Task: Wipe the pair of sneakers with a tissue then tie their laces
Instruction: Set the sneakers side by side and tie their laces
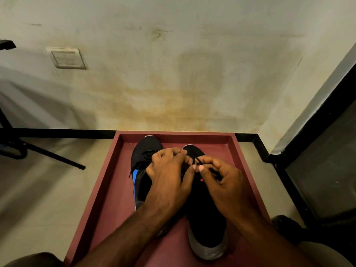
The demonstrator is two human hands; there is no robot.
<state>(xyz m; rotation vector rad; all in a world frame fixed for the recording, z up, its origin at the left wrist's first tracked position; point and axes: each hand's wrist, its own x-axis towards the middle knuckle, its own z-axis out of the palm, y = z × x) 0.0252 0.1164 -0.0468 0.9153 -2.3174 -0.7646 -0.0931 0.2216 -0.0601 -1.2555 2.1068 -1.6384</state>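
Two black sneakers stand side by side in a dark red tray [107, 182], toes pointing to the wall. The left sneaker [143, 153] has a blue stripe on its side and loose black laces. The right sneaker [207, 224] has a grey heel. Both hands are over the right sneaker's lacing. My left hand [169, 174] pinches a black lace [197, 160] between its fingers. My right hand [221, 178] pinches the same lace close beside it, thumbs nearly touching. No tissue is in view.
The tray sits on a pale floor against a stained wall with a black skirting [57, 132]. A black metal frame leg [54, 156] stretches across the floor at the left. A black-edged step or door frame [289, 170] stands at the right.
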